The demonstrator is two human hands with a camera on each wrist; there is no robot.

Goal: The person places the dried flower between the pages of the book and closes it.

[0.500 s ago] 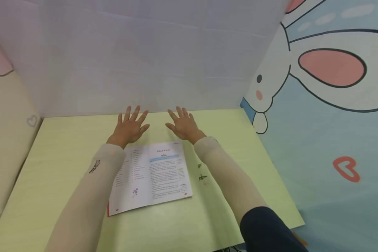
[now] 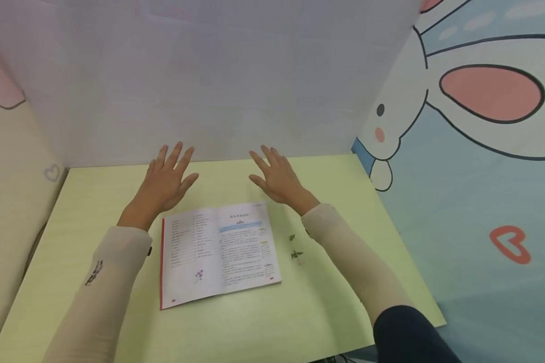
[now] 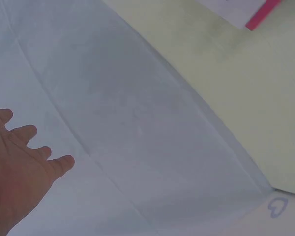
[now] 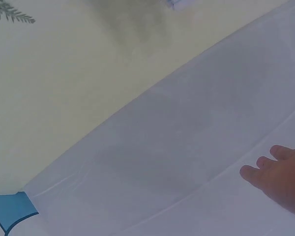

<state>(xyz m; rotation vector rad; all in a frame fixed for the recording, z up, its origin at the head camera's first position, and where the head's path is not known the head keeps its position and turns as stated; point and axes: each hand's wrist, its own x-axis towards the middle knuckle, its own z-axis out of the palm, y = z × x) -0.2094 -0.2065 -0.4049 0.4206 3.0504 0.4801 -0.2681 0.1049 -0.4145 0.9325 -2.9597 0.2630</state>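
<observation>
The left hand (image 2: 161, 186) and right hand (image 2: 281, 179), grip released, fingers spread, are near the far edge of the bench (image 2: 82, 217); the open book (image 2: 209, 252) lies mid-bench. Keeping both sleeves (image 2: 102, 297) lifted should avoid dragging it.

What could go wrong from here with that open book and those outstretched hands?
First, neither the left hand nor the right hand holds the open book, so a page might lift or turn. Second, both hands reach toward the back wall and could brush it if they go farther. Third, the left sleeve lies close to the book's left edge in the head view, so drawing back low might nudge it.
</observation>
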